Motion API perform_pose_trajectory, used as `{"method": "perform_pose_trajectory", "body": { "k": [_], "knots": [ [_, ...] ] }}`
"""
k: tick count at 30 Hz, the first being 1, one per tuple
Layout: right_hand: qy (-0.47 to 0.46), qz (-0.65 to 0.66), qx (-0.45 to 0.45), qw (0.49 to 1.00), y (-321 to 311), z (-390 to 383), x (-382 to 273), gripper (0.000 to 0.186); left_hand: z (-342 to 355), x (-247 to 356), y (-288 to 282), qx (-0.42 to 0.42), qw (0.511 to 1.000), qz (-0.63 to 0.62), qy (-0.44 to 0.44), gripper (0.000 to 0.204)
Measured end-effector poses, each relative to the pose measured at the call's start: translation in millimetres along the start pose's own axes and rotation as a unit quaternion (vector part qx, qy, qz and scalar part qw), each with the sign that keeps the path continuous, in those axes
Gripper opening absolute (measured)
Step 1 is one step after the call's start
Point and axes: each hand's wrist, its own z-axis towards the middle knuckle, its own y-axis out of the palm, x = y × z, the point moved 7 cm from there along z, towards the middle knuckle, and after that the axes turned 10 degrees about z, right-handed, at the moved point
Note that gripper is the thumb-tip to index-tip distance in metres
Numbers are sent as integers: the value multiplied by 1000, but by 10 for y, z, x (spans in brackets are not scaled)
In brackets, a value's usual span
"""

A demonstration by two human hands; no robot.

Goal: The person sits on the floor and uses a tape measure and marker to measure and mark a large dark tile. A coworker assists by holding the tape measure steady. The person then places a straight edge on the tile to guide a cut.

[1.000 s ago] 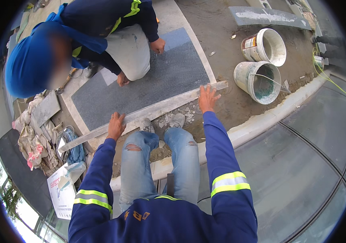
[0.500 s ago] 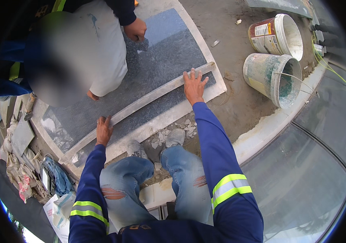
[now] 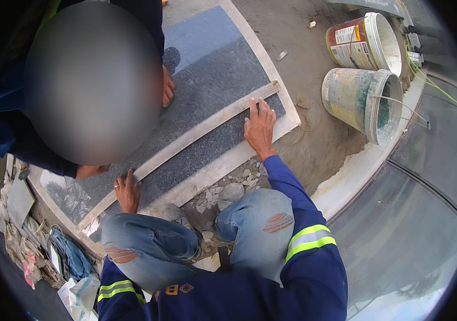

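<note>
A long pale straightedge (image 3: 196, 134) lies diagonally across a dark grey stone slab (image 3: 212, 80) set in the ground. My right hand (image 3: 259, 127) rests flat on the slab, fingers pressing against the straightedge near its right end. My left hand (image 3: 127, 191) presses on the straightedge near its left end. I crouch at the slab's near edge, knees in torn jeans. A co-worker crouches across the slab at upper left, one hand (image 3: 167, 88) flat on the stone.
Two dirty buckets (image 3: 365, 99) (image 3: 365, 40) lie on the sandy ground at upper right. A pale curb (image 3: 357, 171) runs beside smooth grey paving on the right. Broken tile pieces (image 3: 239, 179) lie by my knees. Rags, bags and tile scraps (image 3: 31, 241) pile at left.
The view has dropped closer to the slab. Both my hands have moved forward with the straightedge, from the slab's near edge onto its middle. The co-worker has leaned in closer.
</note>
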Motion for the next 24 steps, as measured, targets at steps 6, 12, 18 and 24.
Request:
{"method": "perform_pose_trajectory", "body": {
  "k": [6,12,18,24],
  "knots": [
    [309,123,105,937,-418,-1569,1516,55,69,130,-71,16,1000,-6,11,59],
    [332,82,-91,935,-125,-2632,1547,58,-61,-10,168,25,1000,-3,7,57],
    [438,109,-10,892,197,-2379,1164,88,38,88,84,19,999,5,37,58],
    [552,275,26,787,334,-2502,1418,72,59,46,16,11,1000,-21,5,57]
  ]
}}
